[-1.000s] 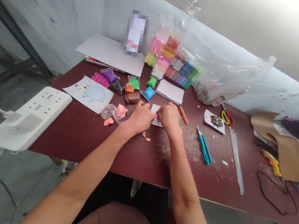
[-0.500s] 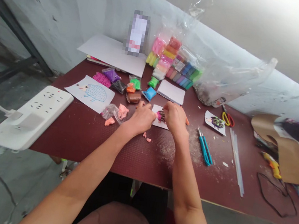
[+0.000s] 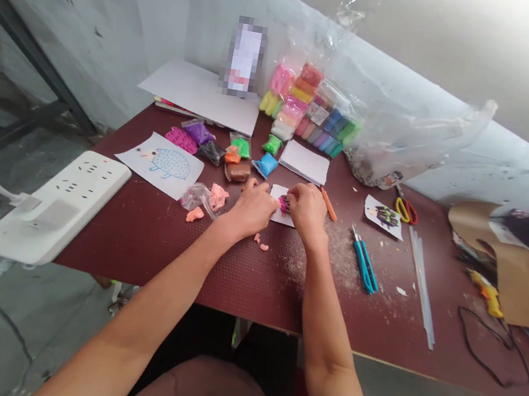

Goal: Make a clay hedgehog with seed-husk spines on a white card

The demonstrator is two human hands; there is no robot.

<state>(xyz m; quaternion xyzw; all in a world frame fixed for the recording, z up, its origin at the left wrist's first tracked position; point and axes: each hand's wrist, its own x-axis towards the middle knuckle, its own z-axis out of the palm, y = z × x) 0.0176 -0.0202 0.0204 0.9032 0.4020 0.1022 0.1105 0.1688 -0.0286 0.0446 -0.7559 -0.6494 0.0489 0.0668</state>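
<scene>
A small white card (image 3: 282,219) lies on the table between my hands, with a pink and dark decorated figure (image 3: 284,204) on it. My left hand (image 3: 255,207) is closed at the card's left edge; what its fingers hold, if anything, is too small to name. Over the card's right part, my right hand (image 3: 307,209) has its fingers pinched together beside the figure, and what is between them is hidden. An orange stick (image 3: 328,204) lies just behind my right hand. Peach clay (image 3: 218,197) and a clear bag (image 3: 198,199) lie left of my left hand.
A hedgehog drawing (image 3: 169,163), clay packets (image 3: 237,172) and a power strip (image 3: 60,204) are on the left. To the right lie a finished-looking card (image 3: 384,216), a teal cutter (image 3: 365,263), scissors (image 3: 406,210), glue sticks (image 3: 422,289) and a yellow glue gun (image 3: 486,293).
My right hand has shifted slightly left and down over the card. More of the orange stick shows behind it. My left hand stays at the card's left edge.
</scene>
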